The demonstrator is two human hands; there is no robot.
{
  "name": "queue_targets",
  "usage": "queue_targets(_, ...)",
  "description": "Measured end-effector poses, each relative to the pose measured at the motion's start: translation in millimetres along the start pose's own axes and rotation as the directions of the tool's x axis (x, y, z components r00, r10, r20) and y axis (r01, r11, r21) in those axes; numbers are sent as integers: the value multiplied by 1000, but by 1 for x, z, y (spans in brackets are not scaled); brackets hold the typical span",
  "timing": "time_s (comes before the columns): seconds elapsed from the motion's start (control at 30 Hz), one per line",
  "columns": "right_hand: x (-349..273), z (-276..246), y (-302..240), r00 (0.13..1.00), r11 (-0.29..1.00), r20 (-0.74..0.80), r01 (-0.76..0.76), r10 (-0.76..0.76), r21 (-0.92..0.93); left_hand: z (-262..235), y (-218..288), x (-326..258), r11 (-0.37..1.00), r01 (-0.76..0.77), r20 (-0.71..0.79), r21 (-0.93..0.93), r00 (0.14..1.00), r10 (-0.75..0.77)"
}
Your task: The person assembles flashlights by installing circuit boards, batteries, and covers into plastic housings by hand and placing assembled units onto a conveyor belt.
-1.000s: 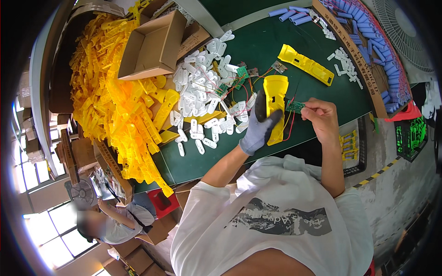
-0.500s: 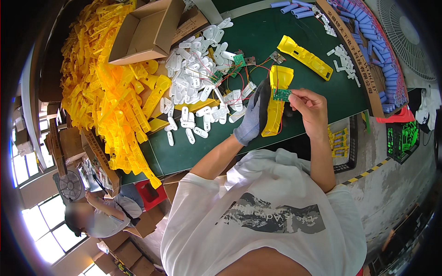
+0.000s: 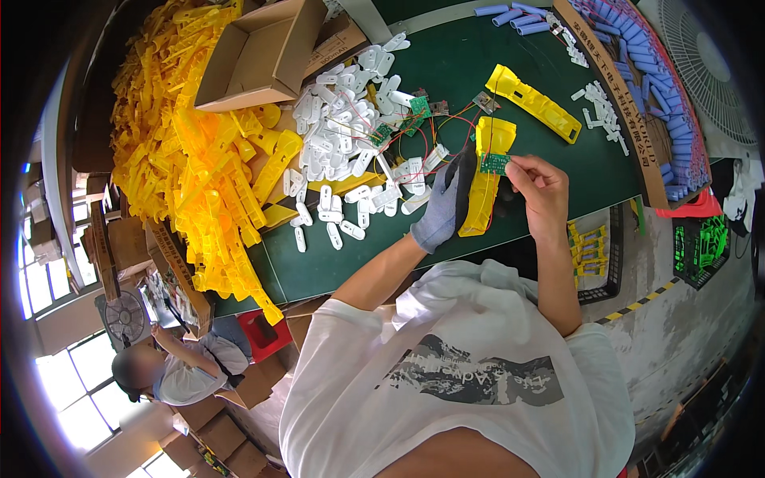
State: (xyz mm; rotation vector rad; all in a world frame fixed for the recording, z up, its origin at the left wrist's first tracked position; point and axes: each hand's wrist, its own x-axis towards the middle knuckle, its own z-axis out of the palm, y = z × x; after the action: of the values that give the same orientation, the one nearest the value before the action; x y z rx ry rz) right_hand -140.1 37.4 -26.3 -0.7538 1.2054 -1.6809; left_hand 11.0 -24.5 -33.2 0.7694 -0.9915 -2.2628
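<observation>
My left hand (image 3: 440, 209), in a grey and black glove, is closed around a long yellow plastic shell (image 3: 481, 195) held over the green table. Between the thumb and fingers of my right hand (image 3: 540, 190) is a small green circuit board (image 3: 495, 163), pinched by its right end. The board lies across the shell's open face. Thin red and dark wires run from it along the shell and up towards other small boards (image 3: 416, 111). A second yellow shell (image 3: 535, 103) rests on the table farther back, apart from both hands.
White plastic pieces (image 3: 331, 143) lie heaped left of my hands, beside a big pile of yellow shells (image 3: 199, 183). An open cardboard box (image 3: 255, 60) sits at the back left. Blue cylindrical cells (image 3: 653, 88) fill a carton at right. A co-worker (image 3: 191, 366) sits at lower left.
The whole view has shifted slightly. My hands keep the same grip on the shell and the circuit board, with hardly any movement between them.
</observation>
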Motion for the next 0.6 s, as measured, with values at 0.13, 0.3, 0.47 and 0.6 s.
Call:
queue_targets(0.13,-2,-2,2,999,999,-27,38,-37,13,2,-2,1,997,27,47,-69,999,-23)
queue_targets(0.3,-4,5,6,993,999,-112,37,-39,-19,15,-2,-5,990,-44,-65,132,996,53)
queue_targets(0.47,-6,12,8,985,987,-128,96,-112,-126,9,-1,-4,988,-29,-64,150,997,39)
queue_targets(0.6,-9,14,0,976,824,-47,155,-214,-545,10,-7,-2,970,-112,-97,217,986,136)
